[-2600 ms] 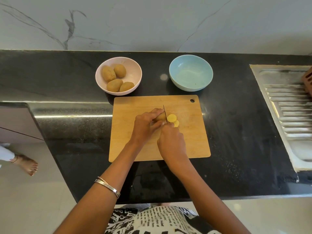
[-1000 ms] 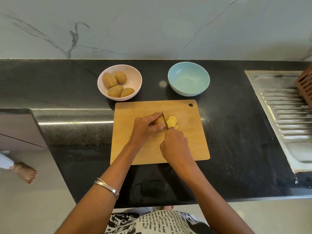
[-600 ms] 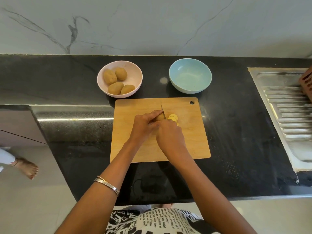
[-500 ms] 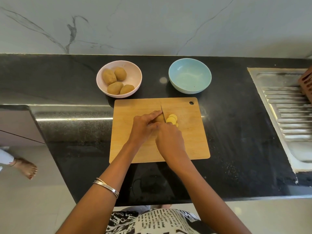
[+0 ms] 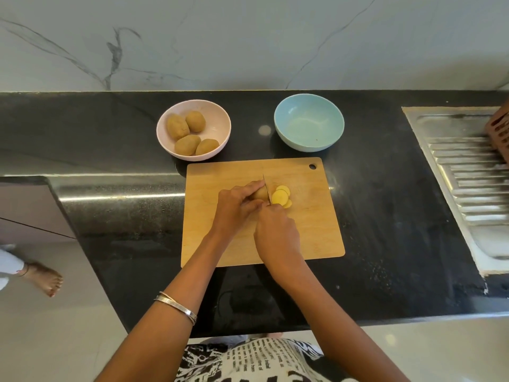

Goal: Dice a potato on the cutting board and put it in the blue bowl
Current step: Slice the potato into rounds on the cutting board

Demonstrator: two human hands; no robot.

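- Since the earlier frames the pile of slices has grown and the uncut stub of potato has shortened, with the left fingertips backed off toward the left as the knife works along.
- Head view: the left hand is curled over the potato, pinning it to the cutting board; the right hand is wrapped round the knife handle, which is hidden under the fingers, with the blade standing on edge between potato and slices.
- Slices lie overlapping just right of the blade, touching it or nearly so; none are diced yet, and the blue bowl behind the board holds nothing.
- A pink bowl to the left holds four whole potatoes.
- Judgement on doing this step well: the stub is short, so fingertips should stay tucked behind the knuckles and the blade should come straight down, keeping slices even.
- Once sliced, stacking the rounds and cutting them both ways would give dice; the risk is the small end rolling under pressure.
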